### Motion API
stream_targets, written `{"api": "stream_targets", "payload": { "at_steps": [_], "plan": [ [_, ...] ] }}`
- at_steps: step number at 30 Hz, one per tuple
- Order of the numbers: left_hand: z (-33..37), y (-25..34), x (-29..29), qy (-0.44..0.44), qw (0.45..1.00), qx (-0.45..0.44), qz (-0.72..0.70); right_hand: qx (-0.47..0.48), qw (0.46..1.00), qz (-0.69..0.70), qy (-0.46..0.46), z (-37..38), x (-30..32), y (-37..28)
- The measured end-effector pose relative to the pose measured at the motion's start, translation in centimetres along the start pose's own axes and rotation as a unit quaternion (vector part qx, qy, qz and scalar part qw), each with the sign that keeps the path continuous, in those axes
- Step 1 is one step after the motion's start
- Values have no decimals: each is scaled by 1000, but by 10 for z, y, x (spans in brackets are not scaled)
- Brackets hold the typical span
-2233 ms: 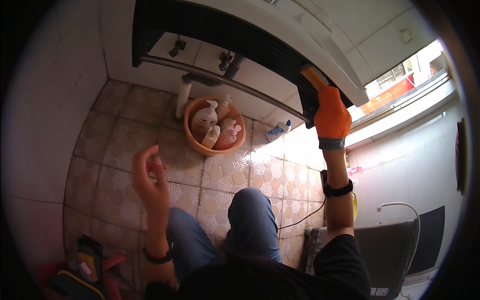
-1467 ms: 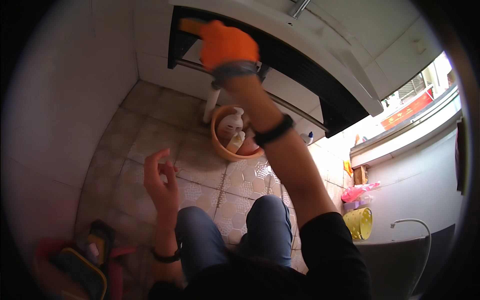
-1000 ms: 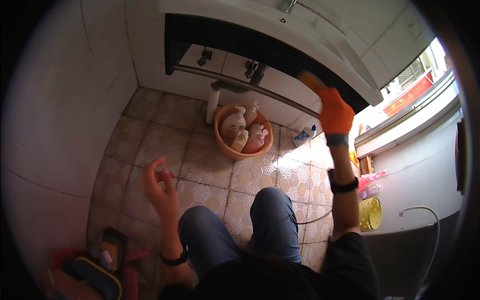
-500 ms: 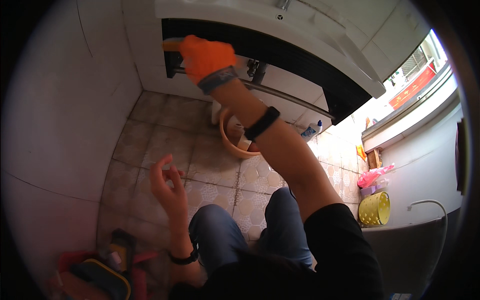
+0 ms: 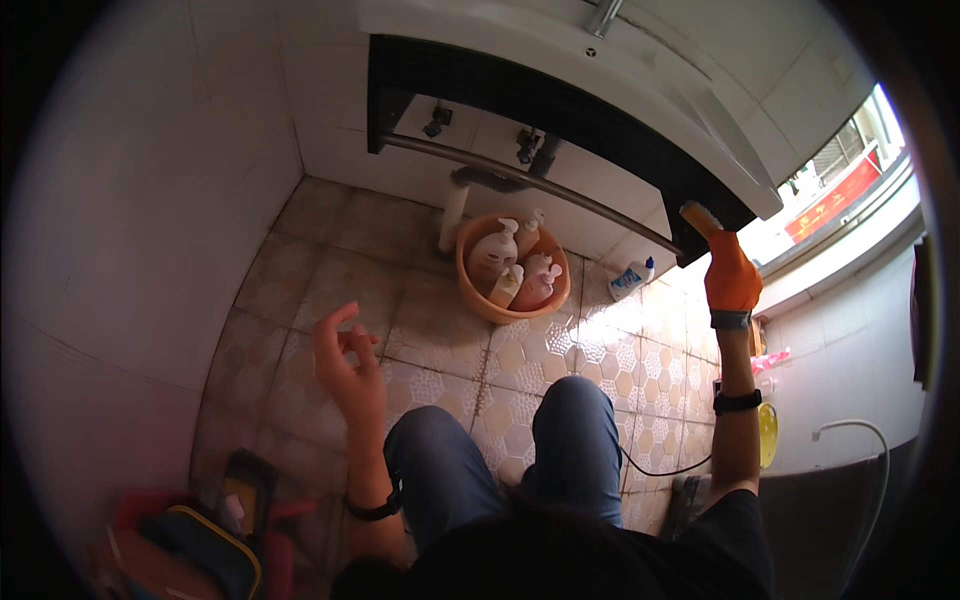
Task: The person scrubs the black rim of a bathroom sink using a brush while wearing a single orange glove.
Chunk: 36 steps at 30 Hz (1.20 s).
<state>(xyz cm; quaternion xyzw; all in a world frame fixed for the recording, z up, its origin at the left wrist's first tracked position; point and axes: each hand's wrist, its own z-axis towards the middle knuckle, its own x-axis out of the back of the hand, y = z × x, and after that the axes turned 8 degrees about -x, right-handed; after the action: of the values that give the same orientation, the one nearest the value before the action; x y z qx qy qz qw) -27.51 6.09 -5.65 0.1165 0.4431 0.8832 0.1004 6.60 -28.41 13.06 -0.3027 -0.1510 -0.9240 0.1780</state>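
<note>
My right hand (image 5: 733, 277), in an orange glove with a grey cuff, grips a small scrub brush (image 5: 699, 217) with a yellow-orange body and a pale edge. The brush is against or very close to the black side panel (image 5: 735, 203) at the right end of the washbasin frame; I cannot tell whether it touches. My left hand (image 5: 350, 362) is bare and hangs over the floor tiles in front of my left knee. Its fingers are loosely bent and apart, with nothing in them.
Under the white washbasin (image 5: 560, 60) runs a metal rail (image 5: 540, 184). Below stands an orange basin (image 5: 487, 309) of pump bottles, with a white bottle with a blue cap (image 5: 632, 279) beside it. Red and dark cleaning things (image 5: 200, 545) lie at lower left; a hose (image 5: 868, 428) curves at right.
My right hand has swept with the brush from the left end of the washbasin frame to its right end. The view has shifted slightly; my left hand stays nearly still.
</note>
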Motion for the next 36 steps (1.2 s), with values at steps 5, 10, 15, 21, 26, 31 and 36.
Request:
{"api": "stream_targets", "payload": {
  "at_steps": [5,10,15,21,26,31,36],
  "plan": [
    [3,15,-9,-25,1000,3,-16,59,987,146,-1,42,-17,-101],
    [-4,27,-4,-21,1000,-13,6,97,961,242,-96,94,-18,-290],
    [-14,33,2,-11,1000,-17,0,99,959,231,-127,121,-5,-386],
    [-14,29,7,-27,1000,5,-6,53,957,281,-46,94,-21,-267],
    [-7,11,14,-24,1000,-6,2,-7,992,121,42,36,-16,-97],
    [-2,7,16,-9,999,-29,25,7,993,96,73,35,-10,-69],
    [-1,15,8,-31,999,-13,6,105,969,224,14,82,-23,-199]
  ]
}}
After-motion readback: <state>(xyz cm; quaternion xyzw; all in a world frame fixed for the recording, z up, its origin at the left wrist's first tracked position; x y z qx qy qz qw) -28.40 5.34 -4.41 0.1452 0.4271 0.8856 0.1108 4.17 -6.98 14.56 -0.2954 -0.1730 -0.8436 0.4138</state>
